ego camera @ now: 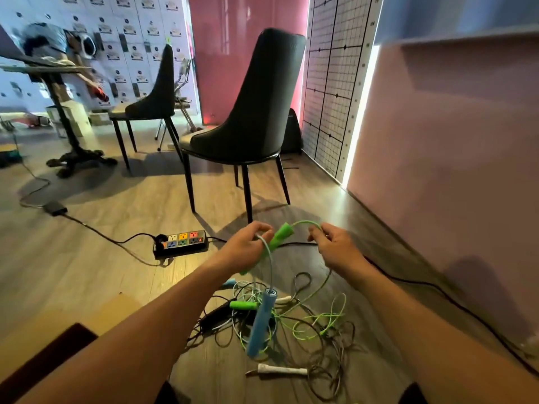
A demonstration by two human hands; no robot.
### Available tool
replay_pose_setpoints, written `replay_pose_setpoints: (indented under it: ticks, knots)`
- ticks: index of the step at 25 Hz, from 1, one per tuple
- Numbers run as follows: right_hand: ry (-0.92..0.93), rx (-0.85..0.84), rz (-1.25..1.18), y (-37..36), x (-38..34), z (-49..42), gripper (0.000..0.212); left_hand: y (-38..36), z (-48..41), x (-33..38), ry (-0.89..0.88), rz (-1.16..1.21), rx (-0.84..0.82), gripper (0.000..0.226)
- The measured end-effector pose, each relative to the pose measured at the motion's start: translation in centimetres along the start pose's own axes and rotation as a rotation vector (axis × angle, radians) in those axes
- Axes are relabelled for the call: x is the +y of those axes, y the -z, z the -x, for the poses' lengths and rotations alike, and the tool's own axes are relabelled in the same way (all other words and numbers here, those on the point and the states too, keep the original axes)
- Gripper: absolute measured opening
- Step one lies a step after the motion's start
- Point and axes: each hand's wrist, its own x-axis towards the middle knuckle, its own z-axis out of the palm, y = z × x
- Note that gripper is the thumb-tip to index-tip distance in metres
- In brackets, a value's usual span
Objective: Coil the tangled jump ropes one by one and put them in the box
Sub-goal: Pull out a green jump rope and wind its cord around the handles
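Note:
A tangle of jump ropes [294,319] lies on the wooden floor below my hands. My left hand [248,243] grips a green handle [278,237] together with a pale blue cord, from which a blue foam handle [261,322] hangs down. My right hand [335,243] pinches the green cord [306,223] that arcs out of that green handle. A second green handle [243,305] and a white handle [281,369] lie in the pile, with black and grey cords among them. A cardboard flap [73,319] shows at lower left.
A black chair [248,112] stands just beyond the pile, with a second chair [151,94] further left. A power strip [180,243] with black cables lies on the floor to the left. A pink wall [452,141] runs along the right. A person stands behind a pedestal table [43,68] at far left.

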Motion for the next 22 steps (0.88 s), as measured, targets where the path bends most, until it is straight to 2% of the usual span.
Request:
replay_pose_setpoints:
  ticks: [2, 5, 7, 9, 11, 13, 14, 17, 18, 19, 20, 22]
  knots:
    - [-0.081, 0.061, -0.006, 0.8, 0.6, -1.3, 0.034, 1.0, -0.5, -1.7, 0.053, -0.222, -0.132, 0.025]
    - [-0.124, 0.149, -0.11, 1.8, -0.3, -3.4, 0.035, 2.2, -1.3, -4.0, 0.068, -0.503, -0.233, 0.032]
    - [-0.075, 0.194, -0.185, 2.0, -1.5, -4.2, 0.031, 2.0, -1.4, -5.0, 0.178, -0.58, -0.4, 0.026]
    - [-0.019, 0.208, -0.209, 1.9, -2.8, -4.6, 0.029, 1.2, -1.5, -5.6, 0.302, -0.613, -0.601, 0.029]
    - [0.027, 0.155, -0.166, 1.5, -3.7, -4.6, 0.029, 0.7, -2.0, -5.9, 0.347, -0.595, -0.659, 0.033]
    - [0.069, 0.083, -0.057, 1.0, -4.2, -4.2, 0.029, 0.4, -2.6, -5.9, 0.288, -0.559, -0.578, 0.036]
    - [0.084, 0.05, 0.016, 0.8, -4.3, -4.0, 0.029, 0.2, -2.9, -5.7, 0.23, -0.509, -0.463, 0.039]
    - [0.093, -0.093, 0.209, 0.6, -4.4, -3.4, 0.03, 0.0, -3.4, -3.5, 0.001, -0.318, 0.11, 0.041]
    - [0.088, -0.148, 0.268, 0.5, -4.5, -3.2, 0.032, 0.1, -3.4, -2.8, -0.132, -0.351, 0.299, 0.044]
    - [0.092, -0.195, 0.316, 0.3, -4.5, -2.9, 0.033, 0.2, -3.5, -2.3, -0.28, -0.408, 0.415, 0.05]
    - [0.113, -0.23, 0.338, 0.1, -4.5, -2.7, 0.032, 0.2, -3.7, -1.9, -0.408, -0.429, 0.425, 0.056]
    - [0.165, -0.281, 0.293, 0.1, -4.7, -2.3, 0.029, -0.3, -3.9, -1.2, -0.496, -0.339, 0.16, 0.06]
